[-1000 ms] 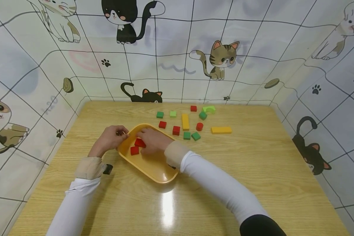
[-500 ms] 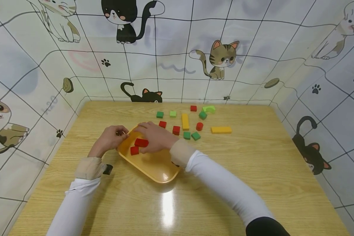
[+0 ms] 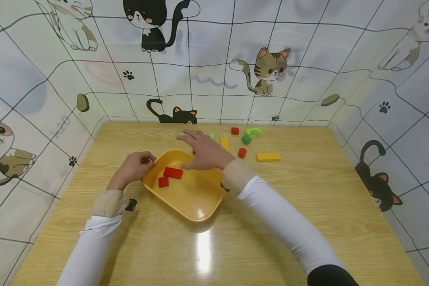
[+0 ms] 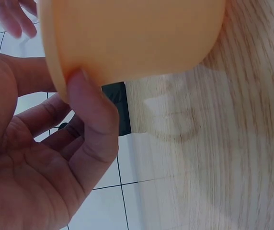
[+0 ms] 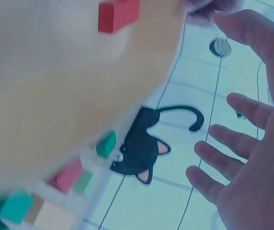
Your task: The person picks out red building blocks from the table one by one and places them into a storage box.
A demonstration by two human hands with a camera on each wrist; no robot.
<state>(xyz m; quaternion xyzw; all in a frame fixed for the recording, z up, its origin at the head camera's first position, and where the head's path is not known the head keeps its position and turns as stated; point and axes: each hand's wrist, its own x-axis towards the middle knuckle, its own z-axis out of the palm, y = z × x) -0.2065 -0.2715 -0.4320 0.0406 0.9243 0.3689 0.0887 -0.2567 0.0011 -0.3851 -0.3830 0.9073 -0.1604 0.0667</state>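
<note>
With our left hand [image 3: 136,169] pinching the tray [image 3: 193,198], we hold our right hand [image 3: 207,151] wide and empty above it, seemingly seeking blocks [image 3: 224,143] beyond it, which calls for narrowing.

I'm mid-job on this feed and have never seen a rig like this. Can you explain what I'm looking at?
There's no machine here: a person works bare-handed. The widest picture comes from a camera worn on the head, looking forward and down. The two others come from cameras worn on the wrists, each close to its own hand.

On a wooden table sits a yellow tray with a long red block and a small red block inside. The left hand pinches its rim. The right hand holds nothing; its fingers reach out over the tray's far side. Beyond lie more blocks, including a yellow bar, a red cylinder and a light green block; the right hand partly hides others.
</note>
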